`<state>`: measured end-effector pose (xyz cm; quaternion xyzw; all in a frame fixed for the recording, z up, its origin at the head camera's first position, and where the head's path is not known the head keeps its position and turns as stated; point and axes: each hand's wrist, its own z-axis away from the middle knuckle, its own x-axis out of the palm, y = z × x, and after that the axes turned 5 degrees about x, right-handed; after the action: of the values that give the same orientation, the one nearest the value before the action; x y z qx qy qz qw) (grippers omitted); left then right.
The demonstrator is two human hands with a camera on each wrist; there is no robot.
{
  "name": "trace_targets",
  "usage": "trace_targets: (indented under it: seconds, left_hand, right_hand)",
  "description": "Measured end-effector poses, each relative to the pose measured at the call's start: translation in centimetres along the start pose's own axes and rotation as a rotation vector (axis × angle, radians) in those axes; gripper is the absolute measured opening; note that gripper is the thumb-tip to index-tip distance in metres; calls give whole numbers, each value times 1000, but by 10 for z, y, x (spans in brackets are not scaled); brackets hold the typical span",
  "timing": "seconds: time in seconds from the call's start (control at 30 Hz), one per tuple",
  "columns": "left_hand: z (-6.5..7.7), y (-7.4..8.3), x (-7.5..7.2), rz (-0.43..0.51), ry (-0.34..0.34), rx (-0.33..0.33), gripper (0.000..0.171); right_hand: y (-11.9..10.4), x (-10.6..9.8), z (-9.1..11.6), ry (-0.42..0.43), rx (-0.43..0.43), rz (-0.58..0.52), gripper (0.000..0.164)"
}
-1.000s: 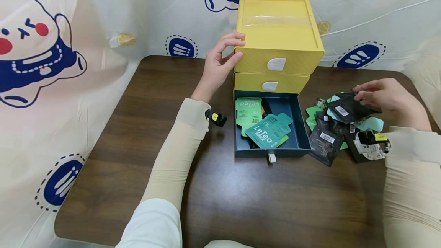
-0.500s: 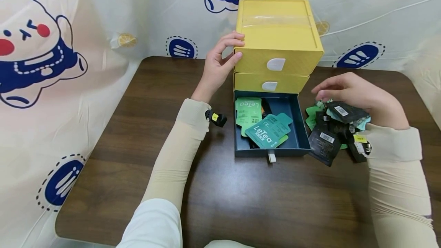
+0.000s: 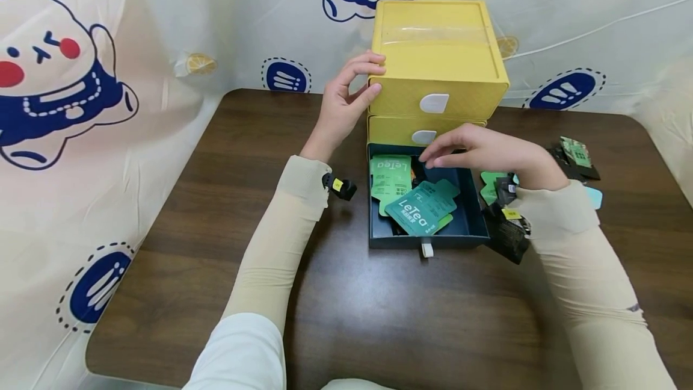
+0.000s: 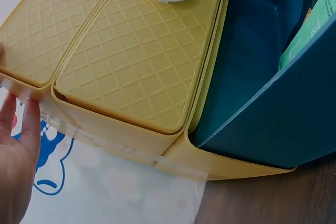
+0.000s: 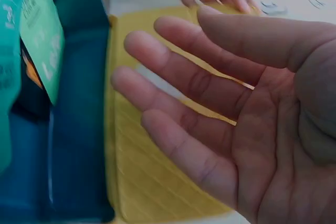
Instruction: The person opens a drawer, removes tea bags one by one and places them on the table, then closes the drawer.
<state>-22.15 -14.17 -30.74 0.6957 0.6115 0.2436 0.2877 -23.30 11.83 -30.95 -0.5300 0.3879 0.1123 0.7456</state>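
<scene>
Grip of the right hand (image 3: 489, 152) is released: its fingers are spread and slightly bent, with nothing between them, and their tips are above the back part of the blue drawer. Also without a clench, the left hand (image 3: 343, 101) rests its fingers against the left side of the yellow box near the top front corner.

Behind everything hangs a white sheet (image 3: 238, 11) with blue cartoon prints. Brown and smooth, the table (image 3: 216, 209) carries the box (image 3: 433, 53), which stands upright near the far edge. Its two yellow fronts are closed, one above the other, and each has a white tab (image 3: 435, 102). At the bottom, the blue drawer (image 3: 455, 242) is pulled out toward the person.

Inside this drawer lie the packets: a light green one (image 3: 391, 173) at the left, and a teal one (image 3: 417, 208) tilted in the middle, marked "LeTea". More packets lie on the table to the right of the drawer, among them a black one (image 3: 509, 241), partly hidden by the right sleeve (image 3: 563, 212). Smallest is the white pull tab (image 3: 428, 250) on the front of the drawer.
</scene>
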Motion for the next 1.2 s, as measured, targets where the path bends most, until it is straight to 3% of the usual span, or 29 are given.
trace_targets:
  seconds: [0.27, 0.5, 0.87, 1.2]
  left_hand:
    - [1, 0, -1, -2, 0, 26, 18]
    - [1, -1, 0, -4, 2, 32, 18]
    - [-1, 1, 1, 2, 1, 33, 18]
    - [0, 0, 3, -9, 3, 25, 18]
  right_hand:
    - [1, 15, -38, -141, -16, -19, 21]
    - [8, 28, -54, -200, 31, -15, 18]
    - [13, 35, -55, -219, 101, 54, 14]
    - [17, 34, -51, -286, 168, 105, 17]
